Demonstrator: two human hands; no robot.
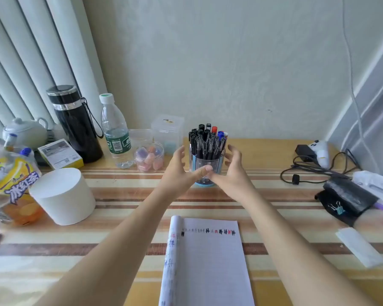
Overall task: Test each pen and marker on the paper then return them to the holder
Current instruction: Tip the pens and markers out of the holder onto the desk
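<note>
A clear round holder (pixel 206 164) with a blue base stands at the back middle of the desk, packed with several pens and markers (pixel 206 140), mostly black with red and blue caps. My left hand (pixel 179 171) and my right hand (pixel 232 173) flank the holder with fingers spread. Both thumbs meet in front of its lower wall. Whether the fingers touch its sides I cannot tell. Neither hand holds a pen. The paper (pixel 208 261), a notebook page folded over at the left, lies near me with a row of black, red and blue test marks along its top.
Left of the holder stand a jar of erasers (pixel 149 159), a water bottle (pixel 115 133), a black flask (pixel 74 122), a white paper cup (pixel 63 195) and a drink pouch (pixel 11 186). At the right lie cables with a charger (pixel 314 155) and a black pouch (pixel 345 199).
</note>
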